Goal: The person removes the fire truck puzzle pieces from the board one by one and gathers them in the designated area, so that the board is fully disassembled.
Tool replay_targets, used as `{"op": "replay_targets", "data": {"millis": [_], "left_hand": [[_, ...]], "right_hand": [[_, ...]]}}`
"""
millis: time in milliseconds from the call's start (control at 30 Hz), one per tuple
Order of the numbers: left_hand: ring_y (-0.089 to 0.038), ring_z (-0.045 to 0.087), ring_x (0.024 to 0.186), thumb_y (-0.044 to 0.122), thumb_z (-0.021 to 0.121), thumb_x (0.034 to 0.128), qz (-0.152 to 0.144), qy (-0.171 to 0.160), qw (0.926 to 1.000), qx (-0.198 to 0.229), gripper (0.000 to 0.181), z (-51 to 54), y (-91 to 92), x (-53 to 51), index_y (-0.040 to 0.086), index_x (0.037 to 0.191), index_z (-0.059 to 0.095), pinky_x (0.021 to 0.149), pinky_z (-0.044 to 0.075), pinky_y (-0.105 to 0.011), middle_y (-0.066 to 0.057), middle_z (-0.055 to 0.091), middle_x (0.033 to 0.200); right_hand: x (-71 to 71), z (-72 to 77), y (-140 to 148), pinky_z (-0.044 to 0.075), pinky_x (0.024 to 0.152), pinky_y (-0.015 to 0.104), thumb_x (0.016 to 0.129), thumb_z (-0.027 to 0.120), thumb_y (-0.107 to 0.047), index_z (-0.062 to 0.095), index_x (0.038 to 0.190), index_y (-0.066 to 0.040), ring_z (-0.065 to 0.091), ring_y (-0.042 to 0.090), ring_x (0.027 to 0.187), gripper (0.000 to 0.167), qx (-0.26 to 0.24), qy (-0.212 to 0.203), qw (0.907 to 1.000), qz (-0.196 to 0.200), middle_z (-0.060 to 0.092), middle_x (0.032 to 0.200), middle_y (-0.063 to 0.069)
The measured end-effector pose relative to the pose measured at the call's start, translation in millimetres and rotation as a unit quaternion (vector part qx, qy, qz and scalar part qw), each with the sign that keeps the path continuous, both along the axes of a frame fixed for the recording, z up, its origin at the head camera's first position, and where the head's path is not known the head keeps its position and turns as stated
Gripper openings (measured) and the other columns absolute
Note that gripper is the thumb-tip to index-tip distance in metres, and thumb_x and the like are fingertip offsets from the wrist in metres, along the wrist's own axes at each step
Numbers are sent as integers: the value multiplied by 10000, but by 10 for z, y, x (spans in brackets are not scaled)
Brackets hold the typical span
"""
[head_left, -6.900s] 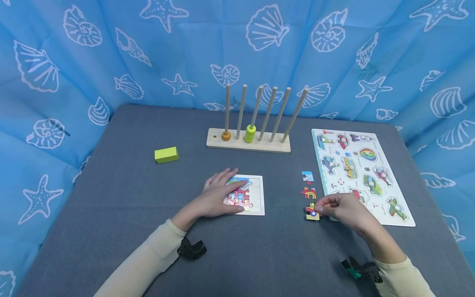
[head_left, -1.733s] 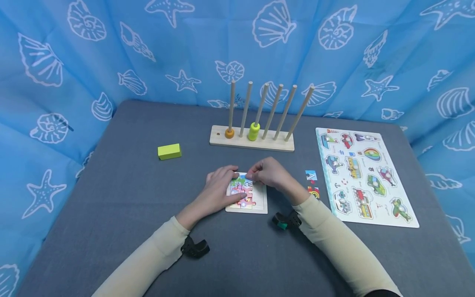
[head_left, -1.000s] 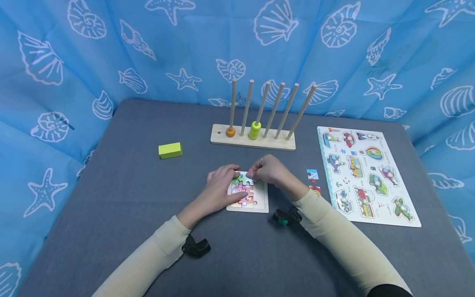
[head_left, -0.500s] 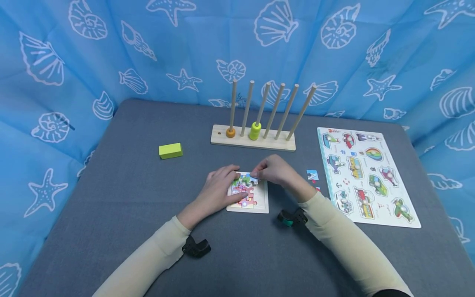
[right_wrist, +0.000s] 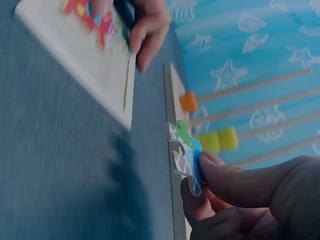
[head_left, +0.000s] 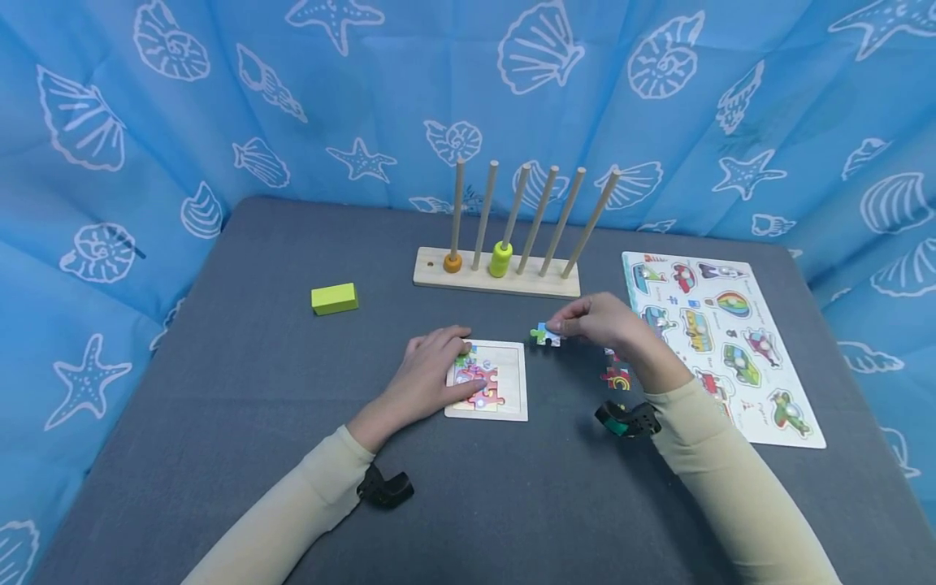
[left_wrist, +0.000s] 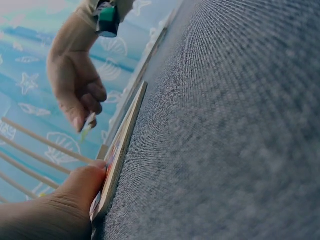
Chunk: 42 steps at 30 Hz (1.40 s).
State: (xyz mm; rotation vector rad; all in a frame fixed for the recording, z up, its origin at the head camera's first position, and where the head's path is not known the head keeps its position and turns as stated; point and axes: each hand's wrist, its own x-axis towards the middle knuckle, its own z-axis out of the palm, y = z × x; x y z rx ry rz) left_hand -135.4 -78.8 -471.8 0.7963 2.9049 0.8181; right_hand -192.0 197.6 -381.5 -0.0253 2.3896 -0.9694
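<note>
My left hand (head_left: 420,380) rests on the left side of a small wooden puzzle tray (head_left: 514,386), its thumb lying over several joined pieces and its fingertips at the far edge. The tray's right part shows bare wood. Off the tray's upper right corner, my right hand (head_left: 603,318) pinches a jigsaw piece (head_left: 544,335) between thumb and fingers. In the right wrist view this jigsaw piece (right_wrist: 186,156) is green, blue and white, held tilted above the table. Loose pieces (head_left: 617,379) lie under the right forearm, partly hidden by it.
A wooden peg stand (head_left: 478,280) with orange and lime beads stands at the back. Left of it lies a lime block (head_left: 334,298). A white vehicle knob-puzzle board (head_left: 775,366) lies at right, partly behind the right arm. A blue shell-print curtain (head_left: 409,81) borders the table.
The right hand went from the loose pieces to the tray, then lifted the green-and-blue jigsaw piece off it and drew it to the right. The left hand has stayed on the tray.
</note>
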Motion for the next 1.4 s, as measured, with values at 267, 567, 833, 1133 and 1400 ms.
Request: {"op": "replay_targets", "data": {"millis": [267, 567, 833, 1133, 1400], "left_hand": [[-200, 403, 1336, 567, 622, 855, 21, 24, 10000, 25, 508, -12, -3, 3, 156, 1154, 614, 1007, 315, -466, -18, 473, 1423], [-204, 406, 1335, 583, 608, 857, 31, 31, 10000, 6, 530, -25, -6, 7, 157, 1173, 609, 1009, 315, -476, -17, 474, 1423], [-200, 404, 1336, 588, 603, 856, 24, 45, 10000, 21, 531, -31, -18, 1, 159, 1169, 607, 1010, 314, -474, -16, 473, 1423], [-200, 397, 1340, 597, 590, 860, 13, 102, 9999, 4, 546, -37, -15, -1, 158, 1185, 599, 1006, 313, -476, -16, 466, 1427], [-197, 383, 1347, 602, 568, 871, -36, 92, 9999, -123, 539, -33, -3, -9, 152, 1166, 598, 1012, 309, -479, -20, 452, 1435]], "right_hand": [[-18, -103, 254, 425, 676, 334, 934, 619, -186, 713, 1006, -16, 556, 215, 788, 207, 394, 175, 9988, 235, 675, 904, 76], [19, -157, 323, 406, 609, 303, 946, 588, -183, 692, 1005, -6, 523, 195, 717, 213, 709, 280, 9965, 348, 635, 845, 76], [71, -115, 298, 419, 592, 302, 903, 652, -188, 660, 992, -13, 547, 201, 710, 197, 901, 682, 9926, 442, 638, 847, 94], [132, -200, 286, 434, 722, 416, 823, 743, -143, 645, 1050, -10, 545, 253, 851, 281, 1323, 1784, 9650, 1390, 584, 952, 139], [170, -233, 273, 447, 728, 418, 838, 717, -97, 642, 1070, -22, 550, 271, 883, 255, 1292, 1872, 9655, 1264, 565, 988, 146]]}}
